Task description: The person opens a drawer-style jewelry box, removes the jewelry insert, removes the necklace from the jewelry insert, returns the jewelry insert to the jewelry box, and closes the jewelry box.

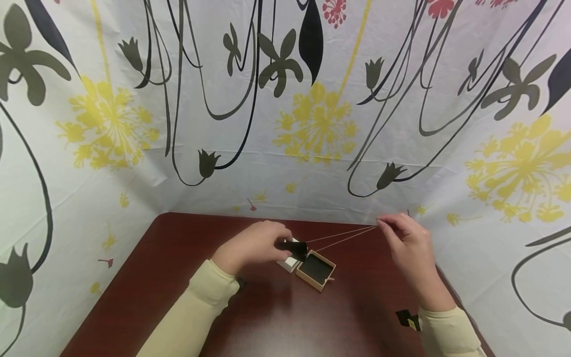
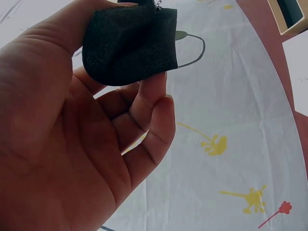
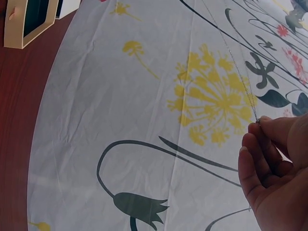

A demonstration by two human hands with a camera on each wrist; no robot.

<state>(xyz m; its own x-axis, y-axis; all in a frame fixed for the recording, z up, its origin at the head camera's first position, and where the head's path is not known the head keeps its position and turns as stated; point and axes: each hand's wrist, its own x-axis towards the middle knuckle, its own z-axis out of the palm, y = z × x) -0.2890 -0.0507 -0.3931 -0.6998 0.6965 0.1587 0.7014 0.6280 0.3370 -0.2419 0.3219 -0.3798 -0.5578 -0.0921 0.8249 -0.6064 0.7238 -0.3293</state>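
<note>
Now the thin chain (image 1: pixel 343 233) is stretched lengthwise between the hands, its two strands slanted up rightward from the dark pouch (image 1: pixel 298 250) to the right hand (image 1: pixel 409 246), pinched there at the grip's fingertips. The pouch is grasped in the left hand (image 1: pixel 257 246), nearer the open box (image 1: pixel 311 281).

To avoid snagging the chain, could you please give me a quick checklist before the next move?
1. Left hand holding the black pouch: ok.
2. Right hand pinching the chain: ok.
3. Chain strands visibly apart between the hands: ok.
4. Chain free of the pouch: not ok, it runs to the pouch.
5. Pouch interior: cannot tell, hidden.
6. Small box open on the table: ok.
</note>
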